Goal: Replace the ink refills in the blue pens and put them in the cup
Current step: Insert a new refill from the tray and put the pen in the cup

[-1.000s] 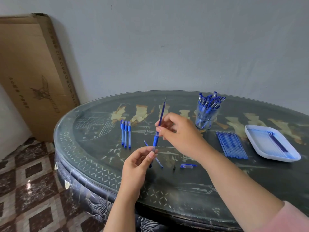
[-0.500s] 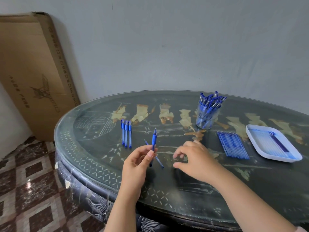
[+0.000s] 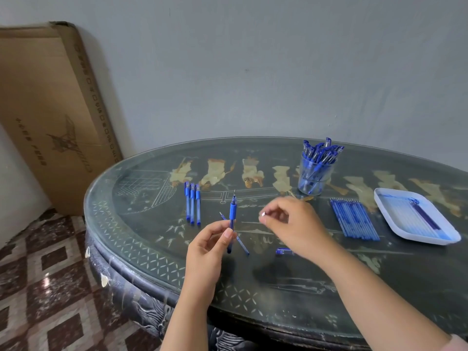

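My left hand (image 3: pixel 211 245) holds a blue pen barrel (image 3: pixel 231 219) upright over the table, a thin refill point sticking out of its top. To its right, my right hand (image 3: pixel 293 224) pinches a small pale pen tip piece (image 3: pixel 263 214) between thumb and forefinger, level with the barrel's grip. A loose refill (image 3: pixel 242 245) lies on the table behind the barrel. By my right wrist lies a blue pen cap (image 3: pixel 283 252). The clear cup (image 3: pixel 314 177), full of capped blue pens, stands at the back right.
Three blue pens (image 3: pixel 192 206) lie side by side at the left. A row of several new refills (image 3: pixel 354 221) lies left of a white tray (image 3: pixel 420 239) holding used refills. The dark oval table (image 3: pixel 278 287) has a glass top. A cardboard box (image 3: pixel 50 110) leans on the wall.
My right hand let go of the refill it had pushed into the barrel, dropped to the table near the cap, and rose again pinching the small tip piece. My left hand stayed put.
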{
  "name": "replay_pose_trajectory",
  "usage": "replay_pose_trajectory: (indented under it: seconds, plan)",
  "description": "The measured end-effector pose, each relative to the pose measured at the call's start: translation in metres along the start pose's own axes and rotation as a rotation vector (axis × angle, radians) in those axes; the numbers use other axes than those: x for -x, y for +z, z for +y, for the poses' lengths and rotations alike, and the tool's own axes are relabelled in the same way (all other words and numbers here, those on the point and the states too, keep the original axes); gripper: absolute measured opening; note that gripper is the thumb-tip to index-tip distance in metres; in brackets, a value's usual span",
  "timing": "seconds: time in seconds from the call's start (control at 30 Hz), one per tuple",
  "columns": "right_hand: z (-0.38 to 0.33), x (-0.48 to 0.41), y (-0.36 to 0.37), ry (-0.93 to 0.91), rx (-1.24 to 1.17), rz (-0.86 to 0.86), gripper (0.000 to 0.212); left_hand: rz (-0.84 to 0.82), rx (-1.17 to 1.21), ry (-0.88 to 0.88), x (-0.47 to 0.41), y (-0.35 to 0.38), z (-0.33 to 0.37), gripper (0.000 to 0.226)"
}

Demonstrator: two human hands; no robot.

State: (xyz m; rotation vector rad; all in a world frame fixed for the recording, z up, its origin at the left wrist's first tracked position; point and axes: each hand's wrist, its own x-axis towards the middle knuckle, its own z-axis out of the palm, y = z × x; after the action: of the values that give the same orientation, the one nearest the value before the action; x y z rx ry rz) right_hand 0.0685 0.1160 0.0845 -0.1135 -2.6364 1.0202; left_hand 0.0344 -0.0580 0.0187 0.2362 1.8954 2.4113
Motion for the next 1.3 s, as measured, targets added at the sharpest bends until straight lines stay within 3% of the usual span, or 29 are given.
replay_pose_trajectory:
  seconds: [0.17, 0.47, 0.8, 1.0, 1.17, 1.3]
  plan:
    - [-0.041, -0.019, -0.018, -0.088, -0.210, 0.039, 0.006, -0.021, -0.022, -0.018, 0.001, 0.001, 0.000, 0.017]
    - [-0.049, -0.019, -0.012, -0.164, 0.083, -0.044, 0.006, -0.027, -0.040, -0.029, 0.002, 0.002, 0.001, 0.016]
    - [-0.049, -0.018, -0.009, -0.124, 0.168, -0.083, 0.016, -0.026, -0.029, -0.033, 0.002, 0.004, 0.001, 0.018]
    - [-0.044, -0.015, -0.008, -0.044, -0.075, -0.108, 0.030, -0.028, -0.019, -0.032, 0.002, 0.004, 0.001, 0.015]
    - [-0.041, -0.013, -0.004, -0.068, -0.107, -0.020, 0.010, -0.027, -0.027, -0.034, 0.001, 0.005, 0.001, 0.015]
    - [-0.040, -0.011, -0.001, -0.015, -0.108, 0.024, 0.029, -0.026, -0.028, -0.026, 0.001, 0.004, 0.000, 0.014]
